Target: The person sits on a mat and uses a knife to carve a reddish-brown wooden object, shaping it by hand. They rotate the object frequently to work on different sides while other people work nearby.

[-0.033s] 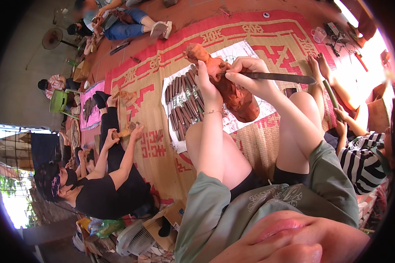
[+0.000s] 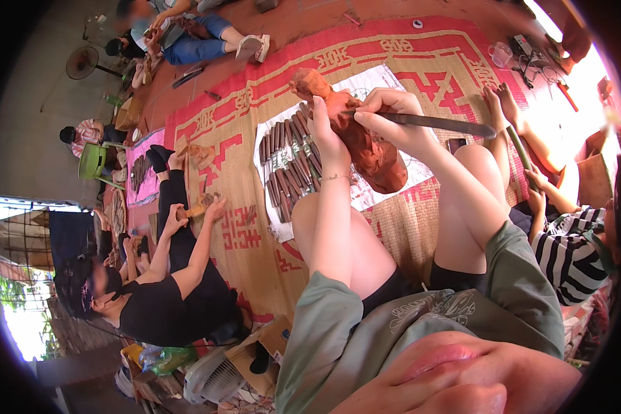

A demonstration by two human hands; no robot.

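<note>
A reddish-brown carved wooden figure (image 2: pixel 376 157) leans upright before me, its rounded head at the far end and its broad base toward my knees. My left hand (image 2: pixel 329 141) is wrapped around its side near the upper part, thumb up. In my right hand (image 2: pixel 398 123) is a carving chisel (image 2: pixel 455 125) with a long dark handle pointing right. The fingers pinch it low down, close against the figure's chest; its blade tip is too small to make out. Beneath lies a white cloth (image 2: pixel 383 77) bearing several dark-handled carving tools (image 2: pixel 290 159) in rows.
A red and tan patterned mat (image 2: pixel 262 265) spreads under everything. A phone (image 2: pixel 455 145) rests beside my right knee. On the left a person in black (image 2: pixel 165 303) holds a wooden piece; on the right sits one in stripes (image 2: pixel 566 259). A fan (image 2: pixel 214 376) stands near the lower left.
The outer end of the chisel handle has dipped slightly. My left hand and the carved figure stay almost in place. The person in black has turned the head a little.
</note>
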